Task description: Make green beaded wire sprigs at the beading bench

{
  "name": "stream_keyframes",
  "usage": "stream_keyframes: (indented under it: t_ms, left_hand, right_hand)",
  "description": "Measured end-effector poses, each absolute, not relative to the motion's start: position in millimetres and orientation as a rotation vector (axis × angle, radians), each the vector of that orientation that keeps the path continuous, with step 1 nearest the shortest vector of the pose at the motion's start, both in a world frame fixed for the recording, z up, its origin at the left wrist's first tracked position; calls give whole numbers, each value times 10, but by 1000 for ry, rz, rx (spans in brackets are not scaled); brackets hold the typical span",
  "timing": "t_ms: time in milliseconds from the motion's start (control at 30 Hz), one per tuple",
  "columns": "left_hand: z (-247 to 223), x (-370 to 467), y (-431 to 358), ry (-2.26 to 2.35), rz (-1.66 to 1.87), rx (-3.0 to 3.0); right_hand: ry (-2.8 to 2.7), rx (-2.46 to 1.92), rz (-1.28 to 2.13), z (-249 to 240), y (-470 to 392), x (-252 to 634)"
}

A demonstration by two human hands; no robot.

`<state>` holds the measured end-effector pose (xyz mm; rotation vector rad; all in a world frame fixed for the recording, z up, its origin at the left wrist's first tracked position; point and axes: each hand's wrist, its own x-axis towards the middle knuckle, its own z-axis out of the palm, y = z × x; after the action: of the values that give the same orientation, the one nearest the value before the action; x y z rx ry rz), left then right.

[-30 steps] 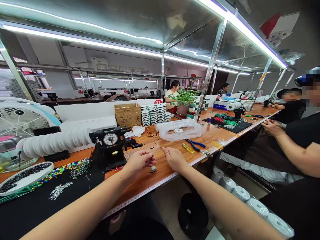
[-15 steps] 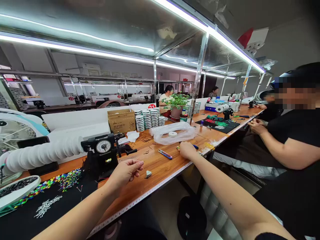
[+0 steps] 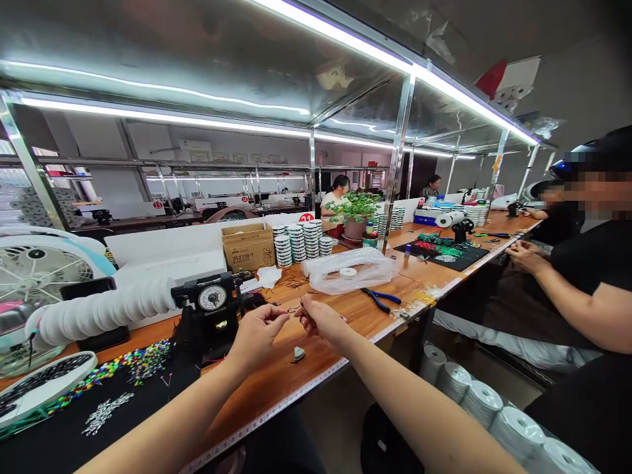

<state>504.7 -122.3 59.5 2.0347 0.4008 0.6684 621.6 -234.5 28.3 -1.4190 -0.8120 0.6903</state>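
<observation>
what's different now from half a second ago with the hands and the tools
The right hand has moved left from the blue pliers, close to the left hand. The yellow tool by the pliers no longer shows there; the right hand probably took it, but its grip is partly hidden. The left hand stays pinched; the pliers and small whitish piece remain on the table.

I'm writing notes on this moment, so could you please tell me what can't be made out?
All in the head view:
Left hand: anything at its pinched fingertips is too small to identify.
Right hand: its own curled fingers hide what lies within.
Dial: its markings are too small to read.
Fan: cut off by the left edge.
</observation>
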Motion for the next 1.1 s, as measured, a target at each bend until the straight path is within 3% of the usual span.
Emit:
stream_keyframes:
  t_ms: [333,1100]
  left_hand:
    - [533,5280,-1254,388,812,2152]
    - [414,5391,-1272,334,753,2075]
  right_hand:
    - [-445,-1113,822,110,-2009,6264]
    - [-352,-1077,809,115,-2043,6214]
